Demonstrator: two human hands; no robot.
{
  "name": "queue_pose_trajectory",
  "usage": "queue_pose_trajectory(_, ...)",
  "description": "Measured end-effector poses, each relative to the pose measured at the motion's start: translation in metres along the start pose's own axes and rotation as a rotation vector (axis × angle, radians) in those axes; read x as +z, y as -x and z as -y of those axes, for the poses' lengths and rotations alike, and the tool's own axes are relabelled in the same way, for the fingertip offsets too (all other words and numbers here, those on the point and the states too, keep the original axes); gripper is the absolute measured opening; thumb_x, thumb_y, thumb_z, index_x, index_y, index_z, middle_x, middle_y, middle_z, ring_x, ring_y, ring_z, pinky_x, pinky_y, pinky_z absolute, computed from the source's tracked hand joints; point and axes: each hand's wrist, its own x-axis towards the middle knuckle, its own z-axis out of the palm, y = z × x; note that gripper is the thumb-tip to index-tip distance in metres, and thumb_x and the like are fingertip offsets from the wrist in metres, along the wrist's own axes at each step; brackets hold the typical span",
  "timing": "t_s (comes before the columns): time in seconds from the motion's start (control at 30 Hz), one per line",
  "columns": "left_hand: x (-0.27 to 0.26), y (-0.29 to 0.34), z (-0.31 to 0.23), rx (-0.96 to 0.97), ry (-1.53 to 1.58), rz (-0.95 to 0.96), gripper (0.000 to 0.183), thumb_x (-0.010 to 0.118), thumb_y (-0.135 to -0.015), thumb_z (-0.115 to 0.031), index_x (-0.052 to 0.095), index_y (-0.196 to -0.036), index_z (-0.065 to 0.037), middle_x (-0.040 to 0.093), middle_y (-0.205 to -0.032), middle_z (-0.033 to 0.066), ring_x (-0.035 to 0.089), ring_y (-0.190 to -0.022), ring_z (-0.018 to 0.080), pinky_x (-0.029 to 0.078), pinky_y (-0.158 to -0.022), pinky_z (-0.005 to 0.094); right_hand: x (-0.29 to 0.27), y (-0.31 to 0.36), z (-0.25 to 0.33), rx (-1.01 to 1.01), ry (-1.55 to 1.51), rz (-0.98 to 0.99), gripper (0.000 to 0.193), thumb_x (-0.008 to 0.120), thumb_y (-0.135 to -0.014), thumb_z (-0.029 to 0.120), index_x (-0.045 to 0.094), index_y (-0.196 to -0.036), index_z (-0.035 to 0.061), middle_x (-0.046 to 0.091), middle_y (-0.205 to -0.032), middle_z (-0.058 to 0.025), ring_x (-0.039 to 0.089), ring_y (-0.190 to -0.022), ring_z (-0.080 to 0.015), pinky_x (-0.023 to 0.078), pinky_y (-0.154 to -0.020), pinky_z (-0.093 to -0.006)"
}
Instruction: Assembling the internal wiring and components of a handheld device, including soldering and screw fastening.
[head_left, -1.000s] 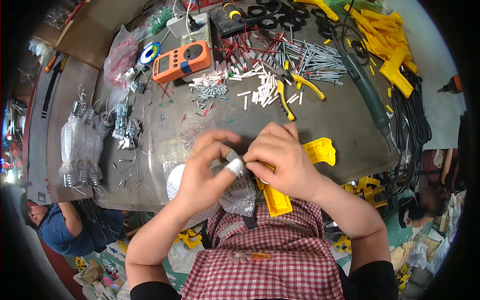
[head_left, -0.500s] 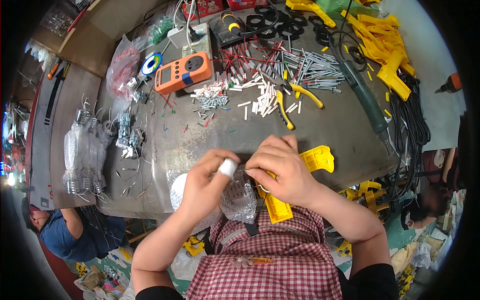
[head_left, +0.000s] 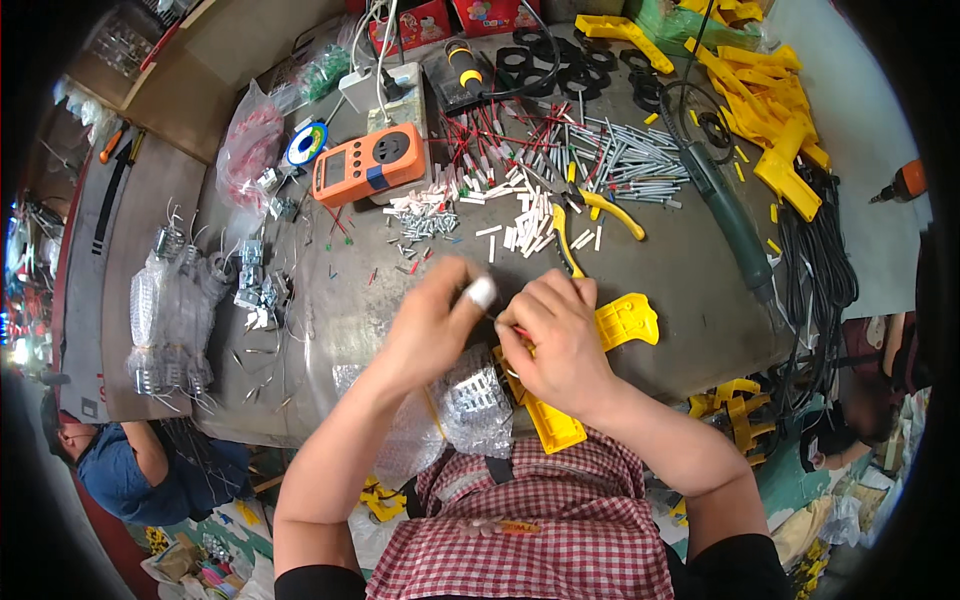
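My left hand [head_left: 437, 315], with a white wrapping on its thumb, is raised over the near edge of the bench. Its fingers curl toward the thumb, partly smeared by motion, and whatever they pinch is too small to name. Close beside it, my right hand [head_left: 556, 335] is closed, and a thin red wire shows at its fingertips. Below the right hand lies a yellow plastic housing [head_left: 555, 428], mostly covered in its middle; another yellow housing part [head_left: 628, 320] juts out to the right. Bubble wrap [head_left: 480, 420] with metal parts in it rests left of the housing.
Yellow-handled pliers [head_left: 615, 216] lie beyond my hands, near white sleeves [head_left: 528, 225] and metal rods [head_left: 640, 155]. An orange multimeter [head_left: 368, 165] stands back left. A green corded tool [head_left: 725, 205] lies right. Bubble-wrapped bundles [head_left: 170, 320] sit far left.
My left hand has moved up and away from me, and its fingers are now blurred. The right hand stays nearly in place, with red now showing at its fingertips. More of the bubble wrap is uncovered.
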Motion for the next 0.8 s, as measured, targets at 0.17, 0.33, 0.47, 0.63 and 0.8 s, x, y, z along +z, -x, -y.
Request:
queue_pose_trajectory(0.17,-0.003,-0.066,0.006,0.430,-0.436,-0.323,0.014,0.061,-0.074,0.000,0.062,-0.088,-0.001,0.062,-0.088,0.0162,0.057,-0.085,0.0353,0.046,-0.075,0.0439,0.000,-0.002,0.004,0.009,-0.077,-0.009,0.015,0.065,-0.076,0.011,0.050,-0.075,0.0098,0.050,-0.076,-0.0025,0.050,-0.081,-0.0218,0.031,-0.076,-0.0390)
queue_pose_trajectory(0.33,0.026,-0.102,0.012,0.466,-0.530,-0.143,0.019,0.057,-0.074,0.001,0.063,-0.092,-0.001,0.061,-0.090,0.0147,0.058,-0.090,0.0343,0.047,-0.078,0.0421,-0.007,0.001,0.007,0.061,-0.081,0.039,0.010,0.068,-0.075,0.011,0.057,-0.075,0.0104,0.055,-0.075,-0.0006,0.053,-0.080,-0.0196,0.031,-0.078,-0.0372)
queue_pose_trajectory(0.47,0.029,-0.101,0.015,0.533,-0.558,-0.145,0.021,0.060,-0.071,0.001,0.063,-0.092,-0.003,0.060,-0.084,0.0135,0.058,-0.084,0.0341,0.047,-0.075,0.0429,-0.012,0.008,0.008,0.079,-0.112,0.069,0.008,0.069,-0.078,0.015,0.063,-0.082,0.0105,0.060,-0.080,0.0007,0.054,-0.083,-0.0184,0.031,-0.079,-0.0360)
queue_pose_trajectory(0.63,0.003,-0.061,-0.003,0.010,-0.215,-0.100,0.015,0.065,-0.077,-0.001,0.061,-0.091,-0.003,0.063,-0.089,0.0135,0.061,-0.079,0.0220,0.049,-0.075,0.0328,-0.019,0.014,-0.002,0.109,-0.259,0.086,0.012,0.070,-0.078,0.019,0.069,-0.086,0.0113,0.065,-0.081,0.0017,0.057,-0.084,-0.0158,0.033,-0.079,-0.0350)
queue_pose_trajectory(0.8,-0.016,0.023,0.007,-0.159,0.230,-0.092,0.013,0.066,-0.084,-0.003,0.061,-0.096,0.000,0.066,-0.092,0.0044,0.060,-0.081,0.0111,0.048,-0.075,0.0264,-0.014,0.008,0.001,0.102,-0.294,0.093,0.010,0.072,-0.076,0.021,0.068,-0.079,0.0118,0.064,-0.073,0.0018,0.057,-0.075,-0.0163,0.034,-0.076,-0.0343)
